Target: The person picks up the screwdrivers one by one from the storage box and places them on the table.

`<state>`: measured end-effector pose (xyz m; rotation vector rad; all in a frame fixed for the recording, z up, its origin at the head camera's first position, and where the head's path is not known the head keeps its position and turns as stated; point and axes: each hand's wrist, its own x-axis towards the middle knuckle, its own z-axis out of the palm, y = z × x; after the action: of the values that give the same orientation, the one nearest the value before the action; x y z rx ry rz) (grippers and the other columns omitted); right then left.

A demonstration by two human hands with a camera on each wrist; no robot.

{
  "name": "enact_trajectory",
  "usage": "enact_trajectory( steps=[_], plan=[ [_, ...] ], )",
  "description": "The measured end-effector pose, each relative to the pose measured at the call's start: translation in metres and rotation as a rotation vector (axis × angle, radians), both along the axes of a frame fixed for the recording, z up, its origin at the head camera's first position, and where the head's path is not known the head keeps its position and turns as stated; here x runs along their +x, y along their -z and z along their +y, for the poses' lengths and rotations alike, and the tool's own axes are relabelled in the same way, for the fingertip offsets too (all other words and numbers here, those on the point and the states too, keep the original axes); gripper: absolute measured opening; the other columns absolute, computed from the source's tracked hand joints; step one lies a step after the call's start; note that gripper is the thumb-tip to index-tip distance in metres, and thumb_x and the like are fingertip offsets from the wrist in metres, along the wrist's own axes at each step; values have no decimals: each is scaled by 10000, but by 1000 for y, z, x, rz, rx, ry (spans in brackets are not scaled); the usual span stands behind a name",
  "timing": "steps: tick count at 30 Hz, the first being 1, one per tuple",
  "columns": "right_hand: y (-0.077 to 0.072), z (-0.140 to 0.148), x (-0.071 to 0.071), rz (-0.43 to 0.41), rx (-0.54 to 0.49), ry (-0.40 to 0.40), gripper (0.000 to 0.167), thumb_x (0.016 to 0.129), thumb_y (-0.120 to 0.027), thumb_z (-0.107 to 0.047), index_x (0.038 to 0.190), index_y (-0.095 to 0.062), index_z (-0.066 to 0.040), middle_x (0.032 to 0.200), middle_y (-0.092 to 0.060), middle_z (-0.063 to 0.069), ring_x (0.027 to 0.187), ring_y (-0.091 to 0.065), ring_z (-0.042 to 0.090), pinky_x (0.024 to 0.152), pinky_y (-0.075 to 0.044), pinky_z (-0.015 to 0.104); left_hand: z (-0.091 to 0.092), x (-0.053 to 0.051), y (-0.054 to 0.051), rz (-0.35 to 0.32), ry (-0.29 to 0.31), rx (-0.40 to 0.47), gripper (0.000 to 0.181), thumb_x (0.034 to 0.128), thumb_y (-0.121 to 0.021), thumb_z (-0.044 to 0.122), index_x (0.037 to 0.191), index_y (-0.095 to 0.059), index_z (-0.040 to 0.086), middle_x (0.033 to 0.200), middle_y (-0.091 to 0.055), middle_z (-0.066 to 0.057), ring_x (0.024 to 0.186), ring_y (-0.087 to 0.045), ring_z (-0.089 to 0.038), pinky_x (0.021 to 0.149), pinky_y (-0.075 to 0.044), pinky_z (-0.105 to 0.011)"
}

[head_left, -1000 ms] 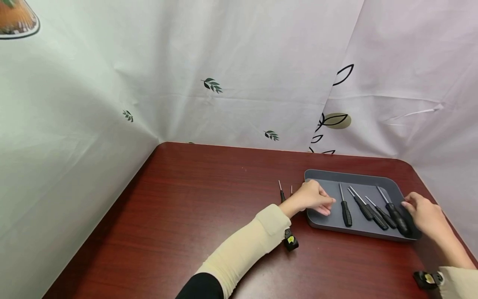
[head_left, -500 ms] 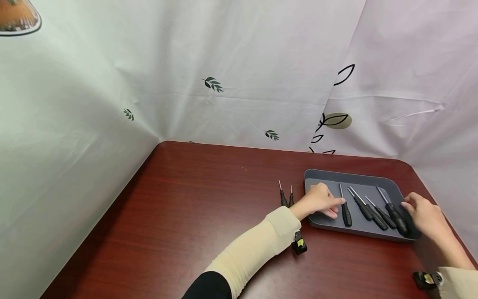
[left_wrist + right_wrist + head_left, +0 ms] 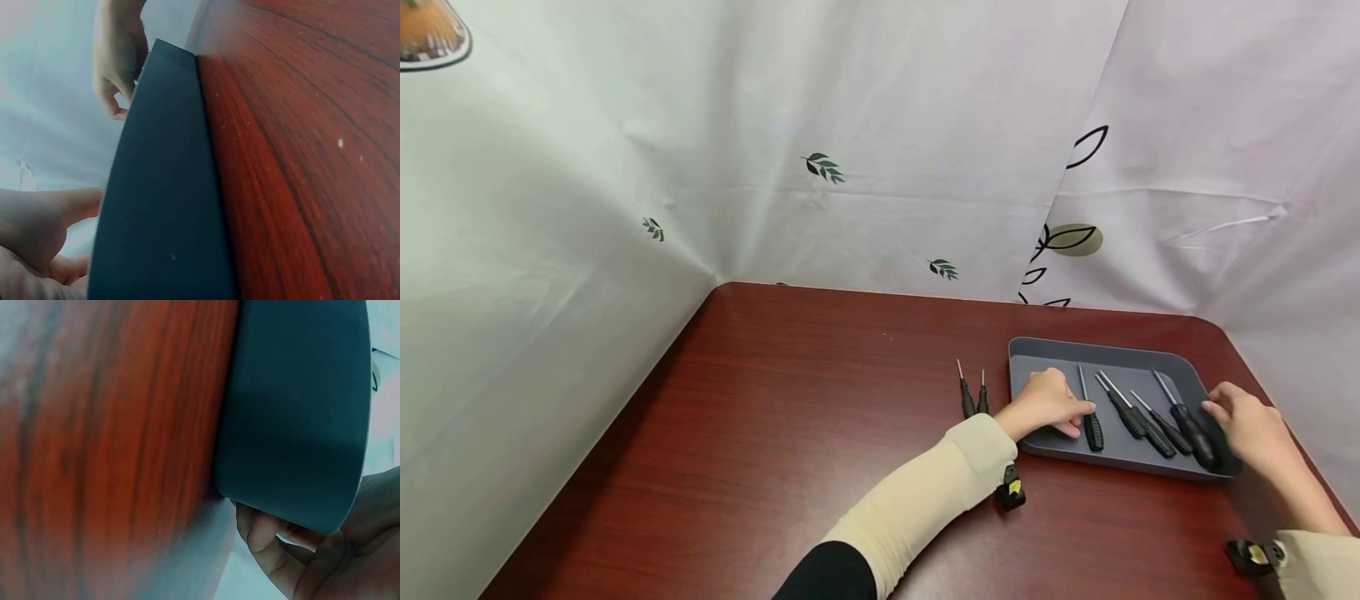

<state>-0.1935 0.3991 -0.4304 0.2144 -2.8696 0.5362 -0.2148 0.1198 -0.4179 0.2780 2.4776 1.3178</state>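
In the head view, the left hand reaches over the left part of the grey tray, its thumb and forefinger at the top of the handle of the leftmost screwdriver. That contact is small, and the tray wall hides it in the left wrist view, where part of the left hand shows. The right hand holds the tray's right end, its fingers curled at the outer wall in the right wrist view. Several other black-handled screwdrivers lie slanted in the tray.
Two small screwdrivers lie on the brown table left of the tray, partly behind the left forearm. Pale cloth with leaf prints hangs behind the table and at its sides.
The left hand has moved right across the tray to the leftmost screwdriver, uncovering more of the two small screwdrivers on the table. The right hand stays at the tray's end.
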Motion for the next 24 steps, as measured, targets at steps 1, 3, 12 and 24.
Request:
enact_trajectory(
  steps=[1,3,12,24],
  plan=[
    [-1,0,0,-2,-1,1,95,942,-596,82,928,-513,127,841,-583,368,651,-552,445,547,-433,593,1,0,0,10,-3,-24,327,909,-763,238,638,-701,66,495,-615,20,424,-629,-88,780,-481,-32],
    [-1,0,0,-3,-2,1,95,943,-593,83,929,-511,129,841,-580,371,662,-553,460,560,-430,613,4,0,-1,23,-9,-64,329,905,-767,253,638,-706,70,495,-612,24,427,-629,-83,794,-476,-34],
    [0,1,1,-12,-11,11,92,953,-590,63,936,-515,113,853,-584,368,659,-553,446,550,-429,595,19,-1,-2,56,-30,-258,438,903,-743,416,612,-643,105,433,-575,10,396,-602,-60,725,-508,-78],
    [0,-1,1,14,0,4,94,931,-611,82,914,-522,103,838,-599,351,605,-537,374,496,-428,508,28,0,1,156,-7,-471,460,903,-707,504,596,-640,168,428,-548,37,380,-545,-25,824,-504,-172]
  ],
)
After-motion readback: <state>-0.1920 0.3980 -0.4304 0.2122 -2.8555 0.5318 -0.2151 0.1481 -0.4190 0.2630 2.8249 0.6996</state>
